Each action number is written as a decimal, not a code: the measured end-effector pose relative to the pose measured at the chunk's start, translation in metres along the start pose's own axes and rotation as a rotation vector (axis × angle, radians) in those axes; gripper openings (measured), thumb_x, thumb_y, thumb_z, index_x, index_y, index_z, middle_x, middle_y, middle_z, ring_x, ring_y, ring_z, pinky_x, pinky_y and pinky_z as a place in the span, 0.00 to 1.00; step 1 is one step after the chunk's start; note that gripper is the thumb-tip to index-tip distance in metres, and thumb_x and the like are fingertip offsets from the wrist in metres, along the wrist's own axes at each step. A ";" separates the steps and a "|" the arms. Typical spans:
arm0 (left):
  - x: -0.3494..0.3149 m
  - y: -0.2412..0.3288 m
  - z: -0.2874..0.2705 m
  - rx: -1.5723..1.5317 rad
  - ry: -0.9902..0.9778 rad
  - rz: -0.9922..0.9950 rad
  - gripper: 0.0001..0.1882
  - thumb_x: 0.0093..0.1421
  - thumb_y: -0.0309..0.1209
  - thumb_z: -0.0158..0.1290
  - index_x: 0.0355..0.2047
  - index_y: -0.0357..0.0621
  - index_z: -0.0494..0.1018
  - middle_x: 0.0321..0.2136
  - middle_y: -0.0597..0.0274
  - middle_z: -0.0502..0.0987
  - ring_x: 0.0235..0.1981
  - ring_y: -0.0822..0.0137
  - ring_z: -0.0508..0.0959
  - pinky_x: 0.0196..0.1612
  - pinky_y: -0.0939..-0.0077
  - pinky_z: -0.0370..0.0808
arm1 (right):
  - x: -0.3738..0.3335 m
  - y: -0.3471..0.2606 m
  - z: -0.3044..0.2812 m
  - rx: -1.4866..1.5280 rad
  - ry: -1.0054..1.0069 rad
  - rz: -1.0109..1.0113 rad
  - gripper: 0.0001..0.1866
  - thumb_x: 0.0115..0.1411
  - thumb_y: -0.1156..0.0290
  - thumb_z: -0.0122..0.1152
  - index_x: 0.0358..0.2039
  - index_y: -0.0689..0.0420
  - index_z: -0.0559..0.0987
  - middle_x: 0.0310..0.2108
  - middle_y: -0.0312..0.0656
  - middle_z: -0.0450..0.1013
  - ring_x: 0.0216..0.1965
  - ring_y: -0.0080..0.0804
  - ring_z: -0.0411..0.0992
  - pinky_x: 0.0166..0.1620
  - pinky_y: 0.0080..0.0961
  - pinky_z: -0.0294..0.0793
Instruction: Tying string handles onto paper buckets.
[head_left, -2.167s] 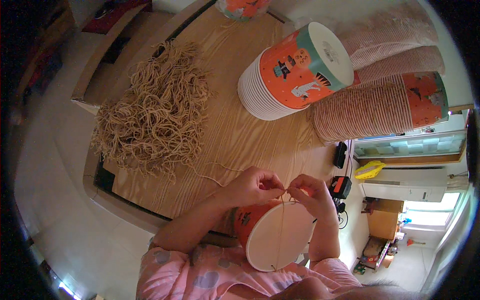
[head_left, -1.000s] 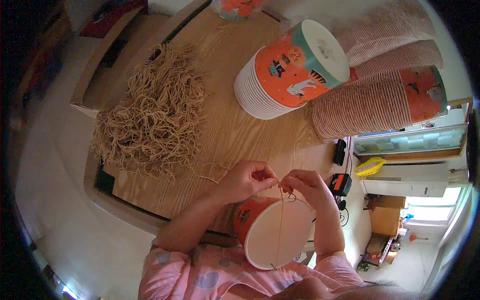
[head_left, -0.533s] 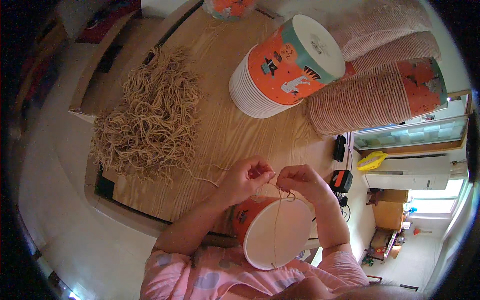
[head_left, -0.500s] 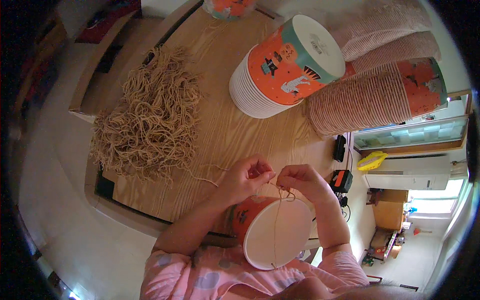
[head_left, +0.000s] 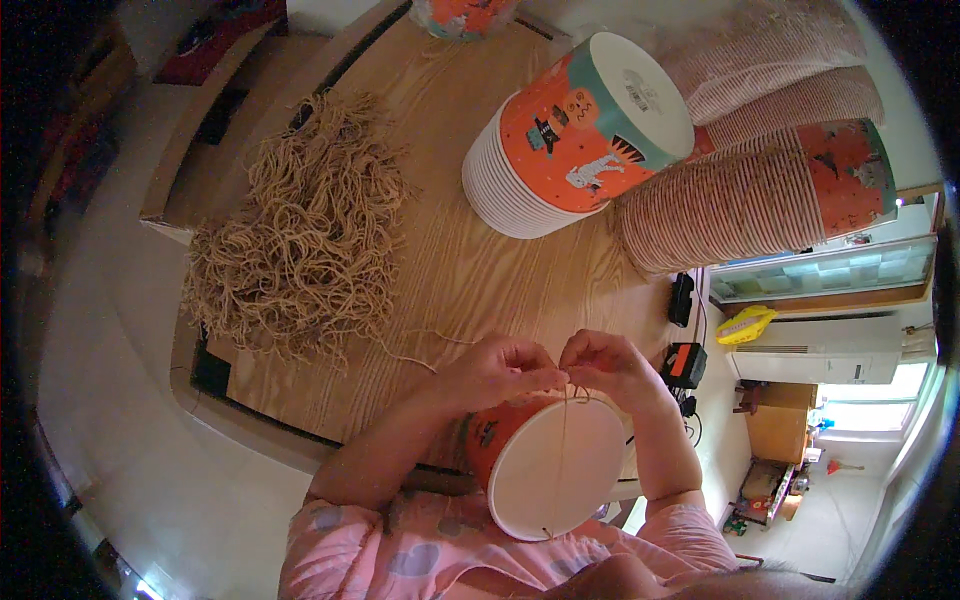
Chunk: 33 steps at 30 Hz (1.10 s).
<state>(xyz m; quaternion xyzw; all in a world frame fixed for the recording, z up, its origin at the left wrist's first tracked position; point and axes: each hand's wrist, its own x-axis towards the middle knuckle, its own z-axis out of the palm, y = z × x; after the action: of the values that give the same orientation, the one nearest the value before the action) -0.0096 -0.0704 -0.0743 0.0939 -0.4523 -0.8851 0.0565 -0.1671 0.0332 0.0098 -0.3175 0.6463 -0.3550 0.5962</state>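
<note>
An orange paper bucket (head_left: pixel 522 490) rests against my body, its white mouth turned toward me. A thin twine (head_left: pixel 562 470) stretches across the mouth, from a hole near the lower rim to the upper rim, where it is looped. Just above that upper rim, my left hand (head_left: pixel 510 372) pinches the twine with thumb and finger. My right hand (head_left: pixel 607 366) pinches it too, fingertips almost touching those of the left. The twine between the fingertips is mostly covered by them.
A large heap of cut twine (head_left: pixel 295 240) lies on the wooden table (head_left: pixel 460 270) at left, with loose strands trailing toward my left wrist. Behind stand a nested bucket stack (head_left: pixel 560 140) and wrapped stacks (head_left: pixel 730 205) at right. A black-and-orange box (head_left: pixel 684 365) sits by the right edge.
My hands have come closer together and lowered slightly toward the bucket's rim. The twine loop at the rim looks smaller. The bucket stays in place.
</note>
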 end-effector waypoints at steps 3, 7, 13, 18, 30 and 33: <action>0.000 -0.002 0.006 -0.001 -0.069 0.001 0.11 0.51 0.34 0.58 0.29 0.38 0.76 0.22 0.67 0.75 0.25 0.80 0.72 0.29 0.83 0.69 | -0.001 0.000 0.002 0.028 0.011 -0.002 0.05 0.50 0.82 0.57 0.29 0.63 0.73 0.30 0.36 0.69 0.32 0.21 0.67 0.36 0.17 0.67; 0.001 -0.004 0.009 0.075 -0.012 0.019 0.12 0.50 0.34 0.59 0.28 0.37 0.75 0.23 0.65 0.76 0.26 0.78 0.73 0.31 0.82 0.69 | -0.003 0.000 0.004 0.079 0.000 -0.046 0.05 0.53 0.76 0.58 0.31 0.60 0.72 0.30 0.34 0.69 0.33 0.19 0.67 0.37 0.15 0.67; -0.001 0.001 0.007 -0.028 -0.044 -0.056 0.10 0.51 0.31 0.58 0.30 0.37 0.75 0.25 0.65 0.76 0.28 0.77 0.74 0.33 0.82 0.71 | -0.007 0.001 0.003 0.099 0.008 -0.082 0.05 0.54 0.77 0.57 0.31 0.61 0.72 0.30 0.34 0.69 0.34 0.19 0.67 0.38 0.16 0.67; -0.001 0.001 0.010 -0.154 -0.021 -0.069 0.09 0.52 0.29 0.56 0.32 0.37 0.74 0.28 0.66 0.76 0.29 0.77 0.74 0.34 0.82 0.72 | -0.008 0.001 0.005 0.081 0.045 -0.066 0.05 0.54 0.76 0.57 0.31 0.61 0.73 0.31 0.35 0.70 0.35 0.19 0.67 0.39 0.17 0.67; 0.001 -0.009 0.007 -0.147 -0.042 -0.035 0.09 0.52 0.28 0.56 0.32 0.38 0.73 0.28 0.66 0.75 0.30 0.78 0.74 0.35 0.83 0.71 | -0.010 -0.012 0.008 -0.207 0.174 -0.105 0.05 0.51 0.83 0.56 0.30 0.66 0.75 0.28 0.39 0.72 0.36 0.24 0.70 0.42 0.20 0.68; 0.000 -0.005 0.008 -0.179 -0.039 -0.054 0.09 0.51 0.28 0.56 0.32 0.38 0.72 0.27 0.66 0.75 0.30 0.78 0.74 0.35 0.84 0.71 | -0.012 -0.013 0.007 -0.283 0.161 -0.117 0.04 0.50 0.83 0.58 0.29 0.65 0.75 0.27 0.38 0.72 0.34 0.23 0.70 0.40 0.19 0.68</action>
<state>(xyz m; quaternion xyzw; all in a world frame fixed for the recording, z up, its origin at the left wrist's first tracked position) -0.0113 -0.0607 -0.0737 0.0836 -0.3697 -0.9248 0.0322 -0.1593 0.0359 0.0271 -0.4060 0.7160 -0.3186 0.4702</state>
